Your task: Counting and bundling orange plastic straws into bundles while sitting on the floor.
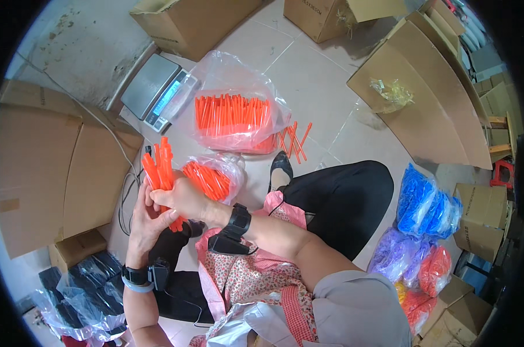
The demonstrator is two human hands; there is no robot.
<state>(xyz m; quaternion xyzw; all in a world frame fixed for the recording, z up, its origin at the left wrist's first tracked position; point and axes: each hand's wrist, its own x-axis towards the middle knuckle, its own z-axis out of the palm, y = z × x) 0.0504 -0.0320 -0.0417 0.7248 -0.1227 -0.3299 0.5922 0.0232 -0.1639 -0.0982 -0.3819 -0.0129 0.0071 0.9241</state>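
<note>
A bunch of orange-red plastic sticks [160, 162] is held upright in both hands. My right hand [188, 201] wraps round the middle of the bunch. My left hand [145, 222] is closed round its lower part from the left side, and the sticks' lower ends show below the fingers. Just beyond my hands lies a small clear bag [234, 165] filled with the same sticks. Farther off, a large open clear bag [230, 75] holds many more, lined up in a dense row. Several loose sticks [296, 140] lie on the floor at its right.
A digital scale [152, 87] stands at the far left beside a cable. Cardboard boxes [42, 168] line the left, with more at the back and right. Bags of blue pieces [425, 202], purple pieces [395, 254] and black pieces [88, 289] lie at the sides.
</note>
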